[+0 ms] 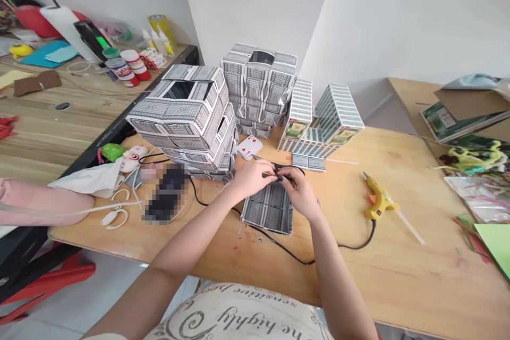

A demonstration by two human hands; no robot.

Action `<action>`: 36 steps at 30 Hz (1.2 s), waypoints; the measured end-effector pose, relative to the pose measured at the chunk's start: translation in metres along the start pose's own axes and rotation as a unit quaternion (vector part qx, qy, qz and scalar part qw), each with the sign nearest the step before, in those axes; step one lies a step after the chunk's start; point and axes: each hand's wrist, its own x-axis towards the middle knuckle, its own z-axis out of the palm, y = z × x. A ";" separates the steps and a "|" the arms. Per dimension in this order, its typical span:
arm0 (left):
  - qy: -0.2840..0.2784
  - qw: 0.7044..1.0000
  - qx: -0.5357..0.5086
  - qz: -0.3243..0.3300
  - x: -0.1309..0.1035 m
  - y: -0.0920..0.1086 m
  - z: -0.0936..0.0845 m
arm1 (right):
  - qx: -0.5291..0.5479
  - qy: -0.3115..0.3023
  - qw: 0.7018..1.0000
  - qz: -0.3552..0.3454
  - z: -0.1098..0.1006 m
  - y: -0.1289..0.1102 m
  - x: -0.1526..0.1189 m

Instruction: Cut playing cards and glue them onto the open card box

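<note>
My left hand (255, 176) and my right hand (300, 191) meet with bent, closed fingers over the far end of a shallow grey tray made of playing cards (268, 206). Fingertips pinch close together, and what lies between them is too small and hidden to name. A dark cable passes right behind the fingers. Just beyond my left hand lie loose playing cards (249, 147), hearts face up. Two joined cards with grey backs (308, 162) rest past my right hand. To the right, a yellow hot glue gun (380, 199) lies on its side with a glue stick at its rear.
Built-up card structures (179, 133) and a taller one (258, 85) stand behind my left hand. Stacked card boxes (338, 111) stand back right. A blurred-out dark device (165, 194) lies left. The black cord (287, 251) crosses the wooden table (223, 255) before the tray.
</note>
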 end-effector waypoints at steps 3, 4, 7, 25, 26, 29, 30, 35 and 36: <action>0.022 0.989 -0.133 -0.061 -0.006 -0.009 -0.001 | 0.084 0.035 0.994 0.059 0.001 0.000 -0.007; 0.023 0.979 -0.181 -0.089 -0.008 -0.013 0.001 | 0.106 0.038 0.991 0.077 0.003 -0.001 -0.009; 0.013 0.942 -0.302 -0.144 -0.013 -0.022 0.011 | 0.129 0.040 0.985 0.112 0.012 -0.002 -0.010; 0.021 0.949 -0.279 -0.144 -0.019 -0.025 0.008 | 0.140 0.035 0.983 0.114 0.014 -0.002 -0.004; 0.026 0.943 -0.298 -0.145 -0.023 -0.024 0.006 | 0.157 0.058 0.978 0.122 0.014 -0.003 -0.007; 0.018 0.933 -0.336 -0.125 -0.040 -0.021 0.001 | 0.189 0.093 0.969 0.129 0.016 -0.004 -0.015; 0.009 0.932 -0.342 -0.121 -0.045 -0.020 0.001 | 0.187 0.094 0.970 0.125 0.017 -0.005 -0.018; 0.000 0.933 -0.332 -0.135 -0.060 -0.018 0.009 | 0.134 0.084 0.979 0.129 0.024 -0.002 -0.024; 0.001 0.937 -0.321 -0.141 -0.060 -0.018 0.011 | 0.127 0.082 0.979 0.134 0.025 0.000 -0.023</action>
